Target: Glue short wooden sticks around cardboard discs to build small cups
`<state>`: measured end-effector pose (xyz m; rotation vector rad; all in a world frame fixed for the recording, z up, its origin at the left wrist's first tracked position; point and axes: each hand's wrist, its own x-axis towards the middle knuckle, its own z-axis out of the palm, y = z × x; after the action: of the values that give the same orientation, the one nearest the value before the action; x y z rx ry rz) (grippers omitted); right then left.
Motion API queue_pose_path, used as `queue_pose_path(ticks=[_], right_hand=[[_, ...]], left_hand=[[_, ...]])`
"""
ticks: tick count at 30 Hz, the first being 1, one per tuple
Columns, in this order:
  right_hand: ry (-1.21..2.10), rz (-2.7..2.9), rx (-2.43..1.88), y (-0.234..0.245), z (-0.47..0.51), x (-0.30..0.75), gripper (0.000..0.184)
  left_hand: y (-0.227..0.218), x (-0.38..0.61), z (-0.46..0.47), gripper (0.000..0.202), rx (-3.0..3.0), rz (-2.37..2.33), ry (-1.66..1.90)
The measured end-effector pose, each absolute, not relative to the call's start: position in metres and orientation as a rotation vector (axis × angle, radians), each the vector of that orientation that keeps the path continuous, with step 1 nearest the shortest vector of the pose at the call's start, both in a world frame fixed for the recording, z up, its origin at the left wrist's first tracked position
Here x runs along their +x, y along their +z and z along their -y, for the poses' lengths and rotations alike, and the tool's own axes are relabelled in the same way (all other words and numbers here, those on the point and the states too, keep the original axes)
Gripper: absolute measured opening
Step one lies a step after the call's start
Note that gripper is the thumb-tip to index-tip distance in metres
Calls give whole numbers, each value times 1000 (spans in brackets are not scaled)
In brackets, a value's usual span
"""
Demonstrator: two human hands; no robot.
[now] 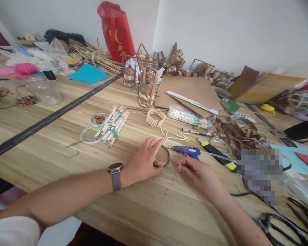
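stick-lined ring [161, 156] sits gripped by left hand [143, 163] fingers, while right hand [195, 171] fingers pinch a short stick [178, 166].

A long table [48, 143] of pale wood grain stood against plain white walls [220, 30] that met in a corner behind it. Soft, even light lay over the top with faint shadows.

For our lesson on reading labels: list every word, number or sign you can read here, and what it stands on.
Nothing can be read for certain.
red bag: gold characters, too blurred.
chopstick sleeves: green print, too small.
clear packet: green print, too small.
white strip on the cardboard: marks too small.
stick ring in the left hand: no text.
small stick in the right hand: no text.
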<state>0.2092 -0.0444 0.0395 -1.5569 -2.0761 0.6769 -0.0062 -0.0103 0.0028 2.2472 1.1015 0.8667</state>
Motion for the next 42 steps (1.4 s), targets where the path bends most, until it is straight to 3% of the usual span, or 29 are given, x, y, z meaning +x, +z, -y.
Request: queue_pose_path(ticks=[19, 42], right_hand=[[636, 2161, -1376, 32, 41, 179, 17], [135, 2264, -1166, 6, 44, 181, 15]], left_hand=[[1, -6, 9, 92, 2282, -1086, 873], [2, -6, 8, 90, 2279, -1065, 877]])
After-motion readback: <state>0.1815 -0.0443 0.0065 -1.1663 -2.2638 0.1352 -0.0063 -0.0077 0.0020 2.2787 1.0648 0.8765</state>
